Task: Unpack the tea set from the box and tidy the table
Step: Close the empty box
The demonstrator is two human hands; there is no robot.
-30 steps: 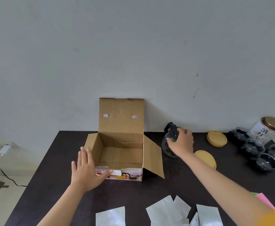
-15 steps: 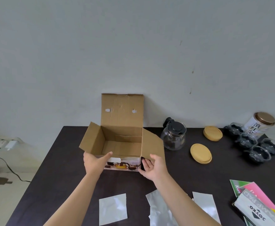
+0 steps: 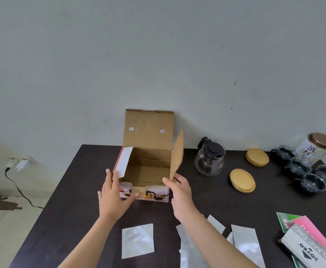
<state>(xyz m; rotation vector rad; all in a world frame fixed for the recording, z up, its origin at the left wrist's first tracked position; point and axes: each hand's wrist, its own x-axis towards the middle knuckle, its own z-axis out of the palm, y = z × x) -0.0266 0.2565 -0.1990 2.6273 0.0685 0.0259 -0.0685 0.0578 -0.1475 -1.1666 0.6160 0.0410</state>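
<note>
Cardboard box (image 3: 148,167) sits open near the back of the counter (image 3: 65,190), lid upright, nothing visible inside; likely about to be closed or cleared. Left hand (image 3: 113,196) rests against the box's front left corner, fingers (image 3: 110,178) straight, thumb on the printed front, grasping nothing. Right hand (image 3: 179,192) is at the front right corner, fingers relaxed, just below the raised side flap (image 3: 177,153); contact unclear. Glass teapot (image 3: 209,160), wooden lids (image 3: 242,180) and glass cups (image 3: 301,167) stand right of the box, already unpacked. Foil pouches (image 3: 138,240) lie in front of it.
</note>
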